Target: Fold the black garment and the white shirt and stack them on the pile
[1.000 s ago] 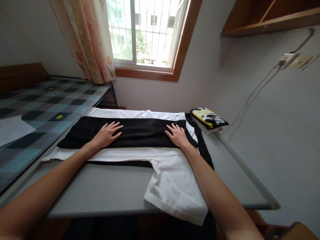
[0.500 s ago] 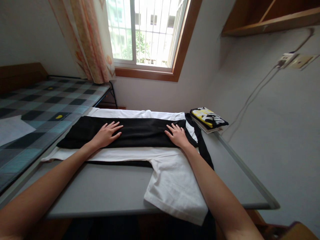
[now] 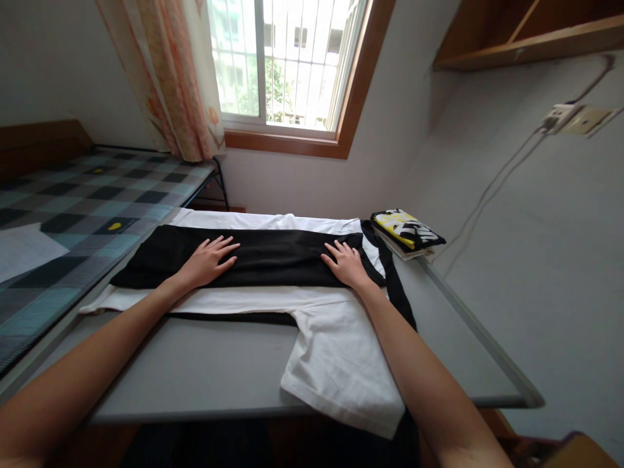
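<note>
Folded black cloth [image 3: 277, 257], probably a garment, lies as a long strip across a white T-shirt [image 3: 346, 357]. My left hand [image 3: 207, 261] rests flat on the left part of the black cloth, fingers spread. On its right end lies my right hand [image 3: 345, 262], also flat with spread fingers. The T-shirt's near sleeve hangs over the front edge of the table. More black fabric [image 3: 400, 292] shows beneath the white shirt, at the right and along the near side.
The grey table [image 3: 209, 364] carries the garments. At its back right sits a folded black, yellow and white garment [image 3: 407, 229] against the wall. To the left stands a bed with a checked cover [image 3: 131, 195] and a white sheet of paper [image 3: 29, 250]. A cable [image 3: 492, 175] hangs from a wall socket.
</note>
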A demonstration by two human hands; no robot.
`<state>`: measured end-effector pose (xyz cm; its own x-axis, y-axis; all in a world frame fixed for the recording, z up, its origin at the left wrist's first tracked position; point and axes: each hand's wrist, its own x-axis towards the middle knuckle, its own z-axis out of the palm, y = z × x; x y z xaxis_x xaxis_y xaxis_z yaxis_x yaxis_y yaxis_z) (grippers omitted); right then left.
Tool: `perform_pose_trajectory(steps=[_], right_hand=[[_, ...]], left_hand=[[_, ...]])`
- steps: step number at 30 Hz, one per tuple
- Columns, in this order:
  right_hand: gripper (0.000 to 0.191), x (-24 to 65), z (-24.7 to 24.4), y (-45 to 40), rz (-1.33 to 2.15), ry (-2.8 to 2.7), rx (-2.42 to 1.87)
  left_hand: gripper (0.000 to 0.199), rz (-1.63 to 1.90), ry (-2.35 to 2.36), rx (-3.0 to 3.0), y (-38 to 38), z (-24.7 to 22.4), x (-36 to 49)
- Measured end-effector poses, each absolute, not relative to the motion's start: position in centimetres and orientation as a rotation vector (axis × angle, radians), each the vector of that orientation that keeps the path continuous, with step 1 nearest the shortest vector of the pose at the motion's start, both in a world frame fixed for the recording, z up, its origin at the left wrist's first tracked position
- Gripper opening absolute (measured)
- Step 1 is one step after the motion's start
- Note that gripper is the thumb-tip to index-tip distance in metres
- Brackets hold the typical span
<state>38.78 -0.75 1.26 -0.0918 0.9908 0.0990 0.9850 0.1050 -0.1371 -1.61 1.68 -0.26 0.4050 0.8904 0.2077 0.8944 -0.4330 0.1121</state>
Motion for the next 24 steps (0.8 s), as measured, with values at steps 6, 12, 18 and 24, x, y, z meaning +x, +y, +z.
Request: perform_pose_trajectory(steps=[6, 12, 18, 24], right_hand=[[0.057, 38.72, 1.35, -0.84, 0.069, -2.195, -2.000], [0.056, 38.78, 1.29, -0.79, 0.067, -2.197, -1.992], [0.057, 38.85, 1.20, -0.74, 0.074, -2.198, -1.988], [0.056, 38.84, 1.25, -0.75, 0.084, -2.195, -1.991]], left_hand=[[0.058, -0.366, -1.666, -2.621, 1.72, -0.26, -1.64], [0.057, -0.383, -1.655, -2.613, 1.76, -0.33, -1.60], [0.058, -0.372, -1.664, -2.613, 1.75, -0.33, -1.59], [0.059, -0.374, -1.664, -2.613, 1.71, -0.28, -1.57]])
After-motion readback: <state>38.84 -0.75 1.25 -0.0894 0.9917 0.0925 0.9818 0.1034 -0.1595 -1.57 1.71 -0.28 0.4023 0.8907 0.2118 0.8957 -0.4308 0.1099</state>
